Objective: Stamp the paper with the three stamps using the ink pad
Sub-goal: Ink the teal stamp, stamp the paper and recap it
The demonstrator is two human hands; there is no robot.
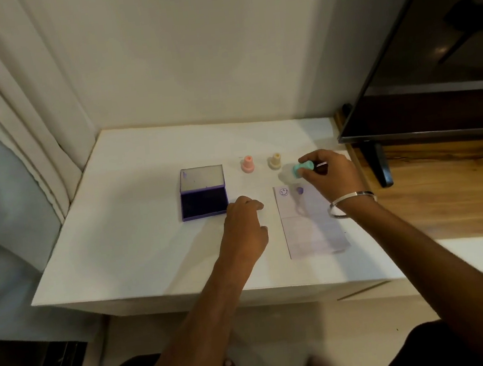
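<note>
Fingers (253, 204) of the left hand (244, 230) curl loosely inward, knuckles up, gripping nothing; the hand rests on the white table (136, 225) between the ink pad and the paper, its fingertips just beside the pad's near right corner. Whether it presses the table surface, cannot tell.

Far left: pale curtain (14, 103) hanging down past the table edge. Ink pad (203, 192) lies open on the table, purple case, lid tipped up at the back, dark ink face toward the camera. Right of it, pink stamp (247, 164) stands upright, base down. Next right, cream stamp (274, 161) also upright, apart from the pink one. Both sit behind the paper's top edge.

Paper (311, 229), a narrow strip, lies flat, long side running toward the camera. Near its top: a smiley print (283, 192) and, beside it on the right, a solid purple print (299, 190).

Right hand (328, 177) hovers above the paper's top right corner, thumb and fingers pinched closed around a teal stamp (302, 168), tilted on its side, wide end pointing left. Metal bangle (351, 204) on that wrist. Far right: dark TV screen (436, 55) on a wooden top (446, 195).
</note>
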